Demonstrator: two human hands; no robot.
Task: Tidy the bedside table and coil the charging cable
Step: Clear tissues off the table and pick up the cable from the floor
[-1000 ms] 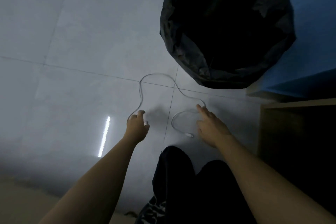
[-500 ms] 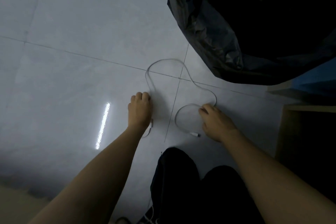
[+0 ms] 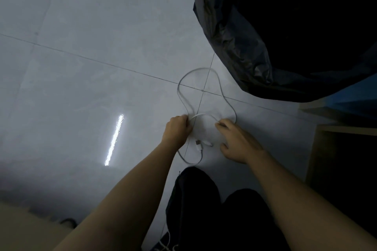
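A thin white charging cable (image 3: 219, 82) lies in loose loops on the grey tiled floor (image 3: 102, 47). My left hand (image 3: 177, 129) is closed around a stretch of it near the floor. My right hand (image 3: 237, 140) pinches the cable a short way to the right, fingers curled over it. A short arc of cable runs between the two hands. The plug ends (image 3: 199, 143) lie on the floor just below the hands, with a small loop trailing toward my knees.
A bin lined with a black bag (image 3: 265, 47) stands close at the upper right. A wooden bedside table (image 3: 318, 149) edges the right side, with something blue (image 3: 357, 98) behind it. My dark trouser legs (image 3: 204, 210) fill the bottom centre.
Both hands have closed on the cable and drawn together. The left hand lifted its part, and the far loop has pulled in toward me. The view has moved closer to the floor.
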